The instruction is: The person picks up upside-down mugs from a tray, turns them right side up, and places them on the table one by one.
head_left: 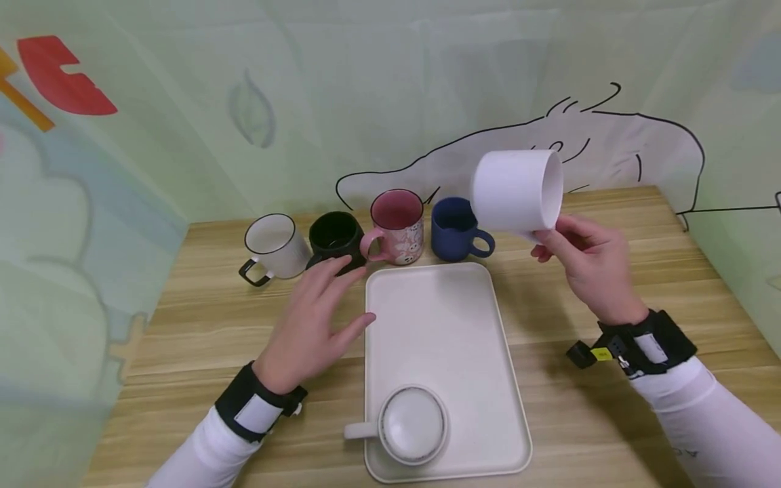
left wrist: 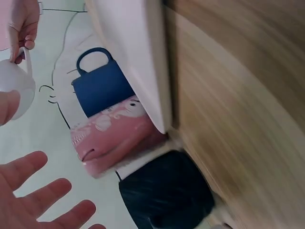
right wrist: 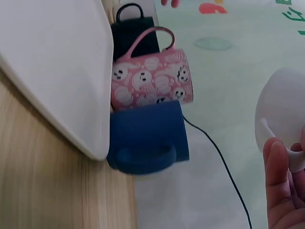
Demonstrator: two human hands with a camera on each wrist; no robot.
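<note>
My right hand [head_left: 594, 261] pinches the handle of a plain white mug [head_left: 512, 190], which is tipped on its side in the air with its mouth facing right. My left hand [head_left: 311, 322] hovers with spread fingers over the left edge of the white tray [head_left: 436, 325], holding nothing. On the tray's near end another white mug [head_left: 413, 425] stands upside down, its handle pointing left past the rim. Behind the tray is a row of mugs: white with a black handle [head_left: 277, 244], dark green [head_left: 337, 237], pink with ghost figures [right wrist: 151, 78] and blue [right wrist: 147, 136].
A wooden table [head_left: 201, 305] carries the tray and mugs. Behind and beside it hangs a pale green printed cloth [head_left: 396, 88]. Each wrist wears a black strap [head_left: 649, 342] with a small device.
</note>
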